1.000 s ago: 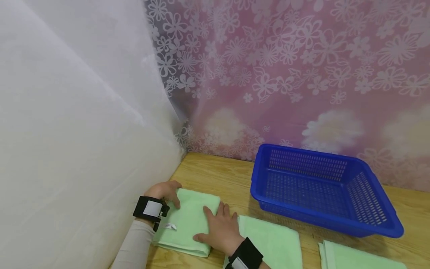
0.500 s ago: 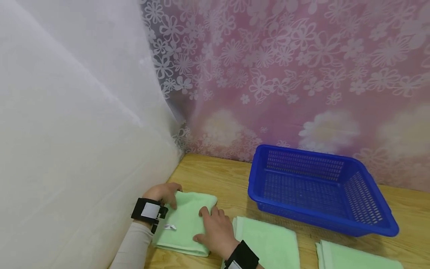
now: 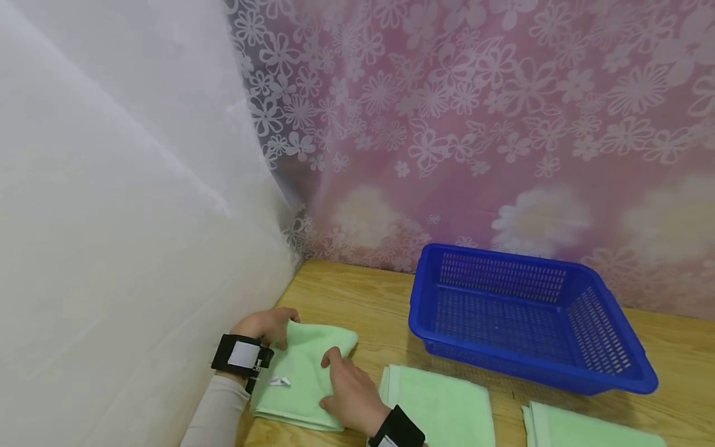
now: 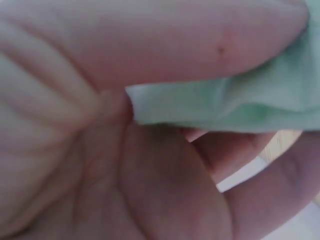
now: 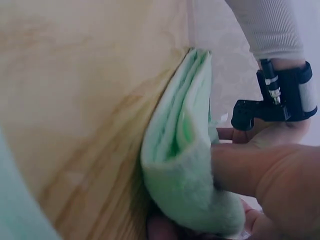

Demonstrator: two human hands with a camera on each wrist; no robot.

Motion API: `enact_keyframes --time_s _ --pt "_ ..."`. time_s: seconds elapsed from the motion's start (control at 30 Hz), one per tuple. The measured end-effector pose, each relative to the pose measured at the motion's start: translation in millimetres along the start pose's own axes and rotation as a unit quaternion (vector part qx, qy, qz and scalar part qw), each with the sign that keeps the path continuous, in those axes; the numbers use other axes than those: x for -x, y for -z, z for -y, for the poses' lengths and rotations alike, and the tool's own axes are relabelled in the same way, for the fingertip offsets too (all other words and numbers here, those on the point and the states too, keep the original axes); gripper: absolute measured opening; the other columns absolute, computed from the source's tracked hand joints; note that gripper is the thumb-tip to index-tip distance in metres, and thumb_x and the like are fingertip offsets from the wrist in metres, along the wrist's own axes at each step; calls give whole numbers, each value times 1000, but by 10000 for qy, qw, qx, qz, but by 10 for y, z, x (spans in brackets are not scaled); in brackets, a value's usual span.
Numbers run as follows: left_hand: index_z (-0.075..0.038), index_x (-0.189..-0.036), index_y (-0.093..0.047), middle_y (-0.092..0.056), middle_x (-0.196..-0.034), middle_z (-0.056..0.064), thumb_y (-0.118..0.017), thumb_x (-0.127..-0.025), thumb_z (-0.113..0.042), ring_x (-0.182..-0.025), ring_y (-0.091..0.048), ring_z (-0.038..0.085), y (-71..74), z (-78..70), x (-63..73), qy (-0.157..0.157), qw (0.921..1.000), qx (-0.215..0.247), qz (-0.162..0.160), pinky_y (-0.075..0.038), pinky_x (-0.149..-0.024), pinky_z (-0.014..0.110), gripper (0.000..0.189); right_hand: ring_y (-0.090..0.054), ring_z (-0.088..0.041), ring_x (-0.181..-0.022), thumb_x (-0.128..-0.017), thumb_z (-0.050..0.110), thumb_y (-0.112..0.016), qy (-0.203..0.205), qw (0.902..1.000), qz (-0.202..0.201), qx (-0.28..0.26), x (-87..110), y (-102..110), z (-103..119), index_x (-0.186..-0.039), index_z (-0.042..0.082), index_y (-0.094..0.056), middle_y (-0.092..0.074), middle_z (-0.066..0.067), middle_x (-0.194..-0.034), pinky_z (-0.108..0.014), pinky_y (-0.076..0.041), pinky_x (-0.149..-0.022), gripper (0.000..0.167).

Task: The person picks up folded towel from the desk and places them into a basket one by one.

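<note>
A folded light green towel [image 3: 304, 388] with a small white tag [image 3: 279, 381] lies at the table's left side in the head view. Its left edge is held by my left hand [image 3: 262, 326]; in the left wrist view the thumb lies over the cloth [image 4: 200, 105] and the fingers are beneath. At the opposite edge, my right hand [image 3: 352, 394] grips the towel. The right wrist view shows its layered, rounded fold [image 5: 182, 185] between the thumb and fingertips that are partly hidden under it.
Another folded green towel [image 3: 441, 403] lies just right of my right hand, and a third [image 3: 586, 428] sits farther right, cut by the frame. Behind them stands a blue perforated basket [image 3: 530, 372] on the wooden table [image 3: 363, 292]. A white sheet [image 3: 139, 248] hangs close on the left.
My right hand's fingers have curled in at the towel's right side, and its far right corner has become rounded and bent. The left hand stays at the left edge. The view has shifted slightly.
</note>
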State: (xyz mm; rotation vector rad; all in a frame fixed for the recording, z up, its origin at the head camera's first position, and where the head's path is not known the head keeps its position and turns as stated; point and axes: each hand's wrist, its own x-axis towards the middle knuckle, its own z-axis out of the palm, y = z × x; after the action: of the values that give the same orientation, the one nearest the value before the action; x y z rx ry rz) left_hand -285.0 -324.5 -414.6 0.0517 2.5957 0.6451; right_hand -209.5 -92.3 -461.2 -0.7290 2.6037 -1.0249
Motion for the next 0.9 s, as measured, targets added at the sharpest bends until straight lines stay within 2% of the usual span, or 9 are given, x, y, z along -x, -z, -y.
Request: enact_keyframes --time_s 0.17,0.33,0.6,0.67,0.73,0.87,0.9 --pt "-9 -126 -62 -60 -111 11 -75 -87 8 -53 -39 12 24 24 29 24 9996 257 -121 -39 -51 24 45 -49 -17 -72 -87 3 -82 107 9999 -63 -44 9 -7 25 -120 17 -50 -54 -5 -104 -29 -40 -63 48" --pt "-8 -133 -59 -59 -121 14 -80 -86 3 -69 -52 18 36 38 56 241 9979 562 -230 -48 -59 27 53 -48 -20 -68 -87 4 -81 -32 9996 -74 -261 11 -17 16 -116 15 -53 -51 -7 -105 -29 -39 -61 42" --pt "-6 -141 -53 -59 -130 21 -84 -84 -3 -85 -60 26 4 44 76 393 9960 663 -442 -57 -69 34 65 -52 -26 -79 -86 5 -84 -271 9979 -190 -556 -11 -33 -29 -114 12 -55 -55 -14 -113 -38 -46 -69 41" --pt "-4 -138 -49 -59 -127 21 -83 -85 -3 -85 -59 27 -4 44 75 359 9952 779 -468 -57 -69 36 63 -53 -27 -80 -85 4 -84 -324 9975 -279 -562 -21 -42 -39 -114 11 -55 -55 -15 -114 -39 -47 -70 41" --pt "-3 -133 -43 -58 -118 21 -81 -86 -2 -76 -56 26 -11 42 67 289 9943 908 -481 -54 -64 35 60 -53 -27 -80 -85 3 -84 -329 9971 -378 -577 -25 -43 -42 -113 11 -55 -55 -16 -115 -39 -47 -70 41" --pt "-5 -118 -32 -46 -93 13 -74 -90 5 -60 -40 19 -2 34 38 -188 9931 1049 -489 -40 -56 29 51 -52 -26 -76 -85 2 -83 -272 9962 -571 -599 -28 -36 -50 -115 9 -55 -55 -18 -115 -36 -45 -66 41" --pt "-5 -115 -33 -43 -91 11 -72 -91 6 -59 -37 18 3 33 30 -329 9928 1038 -495 -38 -55 28 47 -51 -26 -76 -85 1 -82 -249 9960 -612 -607 -27 -30 -49 -116 8 -55 -54 -18 -115 -35 -44 -66 41"
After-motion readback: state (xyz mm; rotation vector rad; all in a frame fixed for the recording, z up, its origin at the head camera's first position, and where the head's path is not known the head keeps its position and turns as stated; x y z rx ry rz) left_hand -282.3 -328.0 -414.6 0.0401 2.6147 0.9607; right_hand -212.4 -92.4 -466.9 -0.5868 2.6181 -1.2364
